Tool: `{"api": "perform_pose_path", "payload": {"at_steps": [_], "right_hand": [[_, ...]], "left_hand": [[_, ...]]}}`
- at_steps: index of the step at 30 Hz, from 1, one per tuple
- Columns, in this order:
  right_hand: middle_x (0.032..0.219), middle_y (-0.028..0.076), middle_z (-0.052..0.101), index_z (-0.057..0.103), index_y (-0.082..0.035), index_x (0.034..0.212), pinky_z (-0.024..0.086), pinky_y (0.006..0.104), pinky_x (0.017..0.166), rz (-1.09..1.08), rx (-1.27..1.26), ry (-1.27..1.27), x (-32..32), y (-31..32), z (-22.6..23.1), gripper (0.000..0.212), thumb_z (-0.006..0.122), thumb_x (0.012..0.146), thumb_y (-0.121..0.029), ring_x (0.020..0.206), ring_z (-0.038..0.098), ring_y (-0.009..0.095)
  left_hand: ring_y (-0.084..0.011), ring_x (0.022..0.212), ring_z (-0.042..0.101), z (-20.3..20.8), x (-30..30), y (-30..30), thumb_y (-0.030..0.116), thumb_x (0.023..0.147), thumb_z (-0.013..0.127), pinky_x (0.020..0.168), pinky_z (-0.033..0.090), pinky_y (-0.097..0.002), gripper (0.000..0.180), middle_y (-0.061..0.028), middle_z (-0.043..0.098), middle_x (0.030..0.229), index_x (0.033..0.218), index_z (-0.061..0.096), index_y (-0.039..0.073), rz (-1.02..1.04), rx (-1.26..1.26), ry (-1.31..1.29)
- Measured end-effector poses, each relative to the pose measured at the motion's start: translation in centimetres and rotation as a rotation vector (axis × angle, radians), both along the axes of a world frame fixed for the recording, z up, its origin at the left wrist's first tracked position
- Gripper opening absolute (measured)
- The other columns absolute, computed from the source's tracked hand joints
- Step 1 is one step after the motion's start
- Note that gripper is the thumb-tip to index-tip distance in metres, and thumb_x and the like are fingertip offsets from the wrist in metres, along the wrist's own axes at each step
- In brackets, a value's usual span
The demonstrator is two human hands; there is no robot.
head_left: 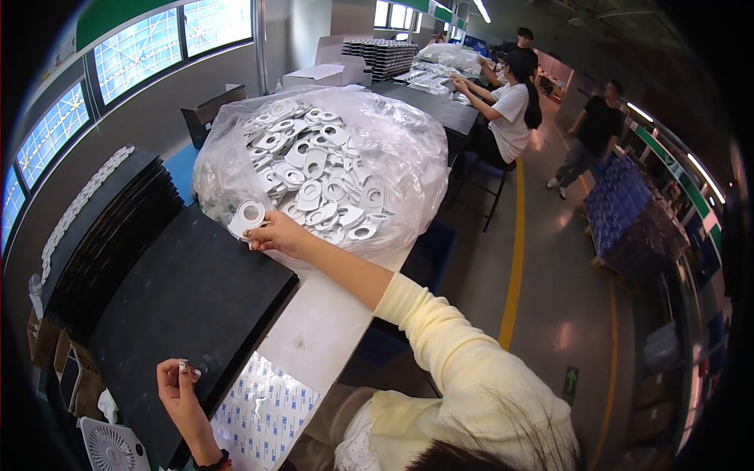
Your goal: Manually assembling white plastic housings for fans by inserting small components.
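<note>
My right hand [276, 234] reaches out to the near left side of a large clear plastic bag [416, 173]. Its fingers pinch a flat white plastic piece [250, 212] with a round hole. Many similar white pieces [314, 163] lie heaped in the bag's open mouth. My left hand [181, 392] hovers over the near part of a black board [188, 290], fingers curled together; whatever they hold, if anything, is too small to make out. Beside it, a sheet of clear-backed adhesive stickers [267, 412] with blue print lies on the white table [314, 314].
Black trays [118, 235] are stacked at the left, with a row of white pieces on top. A small white fan [114, 446] stands at the lower left. Further off, a seated person [510, 110] works at the table, and another person [597, 125] walks in the aisle.
</note>
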State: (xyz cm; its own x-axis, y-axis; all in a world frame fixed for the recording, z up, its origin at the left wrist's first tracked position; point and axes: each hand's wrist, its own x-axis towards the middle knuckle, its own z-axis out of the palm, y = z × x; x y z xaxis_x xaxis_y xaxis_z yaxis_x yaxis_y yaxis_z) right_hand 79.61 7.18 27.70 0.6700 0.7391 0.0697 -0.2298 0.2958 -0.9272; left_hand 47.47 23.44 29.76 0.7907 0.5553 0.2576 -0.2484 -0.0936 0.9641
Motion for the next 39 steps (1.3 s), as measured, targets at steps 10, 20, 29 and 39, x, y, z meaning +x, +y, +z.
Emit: {"api": "perform_pose_path", "payload": {"at_steps": [10,20,29,39], "right_hand": [[0.082,0.005,0.063,0.057,-0.002,0.099,0.047,0.0186,0.054,-0.013,0.024,0.005,0.06,0.14,-0.18,0.023,0.066,0.079,-0.008,0.066,0.062,0.01],[0.083,0.005,0.063,0.057,-0.002,0.102,0.047,0.0187,0.054,-0.005,0.012,0.005,0.03,0.17,-0.17,0.023,0.065,0.081,-0.007,0.065,0.061,0.01],[0.083,0.004,0.063,0.057,-0.003,0.102,0.047,0.0182,0.055,-0.008,-0.008,0.009,-0.13,0.08,0.12,0.024,0.066,0.081,-0.007,0.065,0.06,0.009],[0.082,0.004,0.061,0.057,-0.002,0.099,0.047,0.018,0.057,-0.021,-0.002,-0.006,-0.32,-0.08,0.32,0.022,0.066,0.08,-0.008,0.066,0.059,0.008]], "left_hand": [[-0.0046,0.071,0.046,-0.06,-0.01,0.11,0.01,0.092,0.053,0.07,0.04,-0.018,0.004,0.0024,0.05,0.081,0.094,0.052,0.007,-0.008,-0.003,-0.014],[-0.0042,0.071,0.045,0.08,-0.09,0.06,0.01,0.092,0.053,0.07,0.04,-0.0182,0.004,0.0028,0.049,0.081,0.095,0.052,0.007,-0.01,-0.01,-0.011],[-0.0043,0.071,0.046,0.33,-0.07,-0.05,0.012,0.092,0.054,0.069,0.04,-0.0181,0.005,0.0028,0.049,0.08,0.093,0.052,0.007,-0.008,-0.02,-0.009],[-0.0058,0.071,0.048,0.31,-0.02,-0.31,0.011,0.091,0.054,0.07,0.04,-0.0188,0.006,0.0013,0.051,0.079,0.092,0.053,0.006,0.0,-0.026,-0.014]]}}
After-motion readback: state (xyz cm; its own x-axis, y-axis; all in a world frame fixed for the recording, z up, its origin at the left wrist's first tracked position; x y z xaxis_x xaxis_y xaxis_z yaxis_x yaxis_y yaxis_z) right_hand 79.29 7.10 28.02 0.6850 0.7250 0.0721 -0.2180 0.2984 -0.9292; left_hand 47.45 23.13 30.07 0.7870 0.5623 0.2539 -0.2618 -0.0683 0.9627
